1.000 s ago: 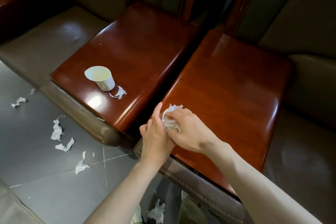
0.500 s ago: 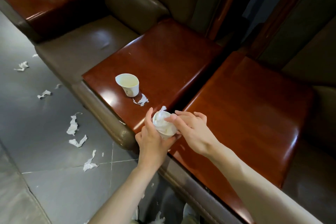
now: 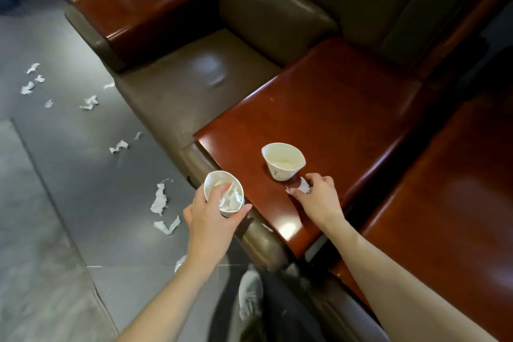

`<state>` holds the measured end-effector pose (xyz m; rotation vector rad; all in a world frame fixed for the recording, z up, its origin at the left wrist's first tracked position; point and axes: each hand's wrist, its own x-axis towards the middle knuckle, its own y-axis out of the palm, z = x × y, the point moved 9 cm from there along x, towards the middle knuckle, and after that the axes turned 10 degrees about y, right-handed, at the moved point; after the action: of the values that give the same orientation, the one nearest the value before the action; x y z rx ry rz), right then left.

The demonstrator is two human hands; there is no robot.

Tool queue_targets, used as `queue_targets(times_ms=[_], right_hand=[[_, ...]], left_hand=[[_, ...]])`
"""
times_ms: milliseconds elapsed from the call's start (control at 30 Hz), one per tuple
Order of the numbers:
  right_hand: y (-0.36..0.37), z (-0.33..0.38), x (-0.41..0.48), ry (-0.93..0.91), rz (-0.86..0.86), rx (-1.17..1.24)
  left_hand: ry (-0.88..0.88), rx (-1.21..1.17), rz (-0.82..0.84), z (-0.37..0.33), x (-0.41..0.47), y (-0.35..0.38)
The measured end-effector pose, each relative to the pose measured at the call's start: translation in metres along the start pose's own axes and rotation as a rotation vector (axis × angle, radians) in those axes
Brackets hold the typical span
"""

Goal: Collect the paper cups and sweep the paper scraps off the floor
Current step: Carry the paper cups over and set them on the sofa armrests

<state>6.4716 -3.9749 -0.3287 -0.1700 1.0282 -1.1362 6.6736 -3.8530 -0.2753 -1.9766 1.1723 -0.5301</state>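
Note:
My left hand (image 3: 211,219) grips a white paper cup (image 3: 223,191) stuffed with crumpled paper, held off the front edge of a wide red wooden armrest (image 3: 333,108). A second paper cup (image 3: 283,161), its rim squashed, stands on that armrest near the front. Just to its right, my right hand (image 3: 319,197) pinches a white paper scrap (image 3: 304,187) on the wood. Several torn paper scraps (image 3: 160,200) lie scattered on the grey floor to the left.
Brown leather seats (image 3: 194,86) alternate with red wooden armrests along a row running to the back left. Another armrest (image 3: 458,203) lies at the right. My shoe (image 3: 249,294) shows at the bottom centre on the grey tiled floor (image 3: 55,203).
My left hand carried the stuffed cup leftwards, off the right armrest. My right hand left that cup and reached to the scrap beside the second cup. The camera swung left.

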Motion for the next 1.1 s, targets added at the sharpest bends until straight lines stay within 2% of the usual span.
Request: queue_targets(times_ms=[133,267,400,467,567,633,767,867,1100], right_hand=[[0.018,0.010,0.010,-0.038,-0.132,-0.109],[0.030,0.013,0.002,-0.066,-0.082,-0.115],[0.017,0.000,-0.019,0.046,-0.103,0.188],[-0.005,-0.002,-0.030,0.094,-0.228,0.377],[-0.048,0.022,-0.043,0.007,-0.441,0.520],[-0.063,0.051,-0.044,-0.100,-0.474,0.470],[-0.047,0.095,-0.028,-0.281,-0.359,0.149],[-0.034,0.100,-0.017,-0.317,-0.320,-0.060],[-0.033,0.086,-0.021,-0.345,-0.307,-0.012]], left_hand=[[0.074,0.007,-0.041,0.014,0.021,-0.022],[0.073,-0.037,-0.033,0.016,0.024,-0.019],[0.022,-0.132,0.021,0.009,0.015,-0.007],[0.030,-0.136,0.017,0.005,0.011,-0.004],[0.033,-0.153,0.005,0.000,0.008,-0.004],[0.055,-0.159,0.012,-0.005,0.007,-0.004],[0.059,-0.190,0.035,-0.009,0.004,-0.004],[0.090,-0.189,0.020,-0.012,0.004,-0.009],[0.066,-0.142,0.021,0.001,0.004,-0.010]])
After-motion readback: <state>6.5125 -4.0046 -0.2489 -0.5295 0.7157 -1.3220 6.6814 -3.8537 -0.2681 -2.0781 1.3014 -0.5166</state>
